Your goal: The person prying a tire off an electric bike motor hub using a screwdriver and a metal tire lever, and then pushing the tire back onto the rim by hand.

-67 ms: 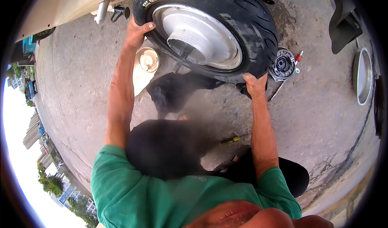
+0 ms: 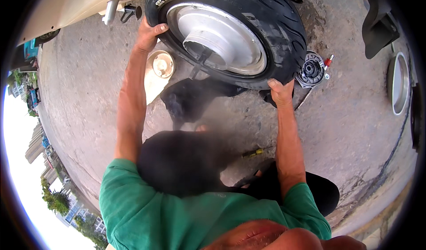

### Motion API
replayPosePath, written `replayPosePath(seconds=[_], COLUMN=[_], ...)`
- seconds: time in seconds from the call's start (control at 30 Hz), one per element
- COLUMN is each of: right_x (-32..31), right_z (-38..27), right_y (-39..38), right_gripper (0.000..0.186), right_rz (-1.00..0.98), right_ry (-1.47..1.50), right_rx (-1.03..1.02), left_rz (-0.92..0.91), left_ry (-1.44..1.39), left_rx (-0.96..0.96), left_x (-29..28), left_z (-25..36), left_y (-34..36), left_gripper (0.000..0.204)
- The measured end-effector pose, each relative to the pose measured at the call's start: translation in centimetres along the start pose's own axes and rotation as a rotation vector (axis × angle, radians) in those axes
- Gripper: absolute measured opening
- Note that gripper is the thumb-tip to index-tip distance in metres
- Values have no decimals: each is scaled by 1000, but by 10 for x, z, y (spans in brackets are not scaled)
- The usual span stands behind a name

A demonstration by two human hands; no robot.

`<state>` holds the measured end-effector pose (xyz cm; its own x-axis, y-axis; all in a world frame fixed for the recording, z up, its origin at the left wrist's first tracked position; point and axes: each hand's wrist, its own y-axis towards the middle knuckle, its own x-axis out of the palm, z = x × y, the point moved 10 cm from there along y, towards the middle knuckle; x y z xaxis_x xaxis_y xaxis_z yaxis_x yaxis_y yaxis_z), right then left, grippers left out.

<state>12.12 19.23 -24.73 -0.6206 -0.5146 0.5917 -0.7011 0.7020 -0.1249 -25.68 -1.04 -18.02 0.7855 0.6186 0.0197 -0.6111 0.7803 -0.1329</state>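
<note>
Both my hands grip a scooter wheel, tilted so that its silver hub and rim [image 2: 246, 46] face me. Its thick black tyre [image 2: 284, 46] has a grooved tread. My left hand [image 2: 149, 33] is closed on the tyre's left side, thumb lying over the sidewall. Low on the right, my right hand [image 2: 282, 93] holds the tyre's near edge, also with the thumb on top. The fingers of both hands are mostly hidden behind the tyre. A dark strap-like piece [image 2: 200, 64] crosses the hub's open centre and hangs below the rim.
Beneath the wheel lies a dark cloth [image 2: 188, 103], beside a cream part with a round cup [image 2: 162, 66]. A round metal cover [image 2: 310, 69] sits right of the tyre. A yellow-handled screwdriver [image 2: 253, 153] lies near my knees. Farther right are a metal pan [image 2: 400, 83] and a black panel [image 2: 378, 28]. A cream vehicle body [image 2: 84, 6] stands upper left.
The wheel has shifted very slightly upward in the view, and my left hand and forearm have moved a little to the left. Both hands keep their hold.
</note>
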Motion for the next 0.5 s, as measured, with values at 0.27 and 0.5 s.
replayPosePath(seconds=[0.27,0.5], right_x=[7,-7], right_z=[-5,4], right_y=[-2,-5], right_gripper=[95,94], right_rz=[-46,-1], right_ry=[-24,-97], right_rx=[-4,14], left_rz=[-286,-327], left_ry=[-274,-314], left_rx=[-190,-207], left_x=[-29,-29], left_z=[-47,-52], left_y=[10,13], left_gripper=[99,96])
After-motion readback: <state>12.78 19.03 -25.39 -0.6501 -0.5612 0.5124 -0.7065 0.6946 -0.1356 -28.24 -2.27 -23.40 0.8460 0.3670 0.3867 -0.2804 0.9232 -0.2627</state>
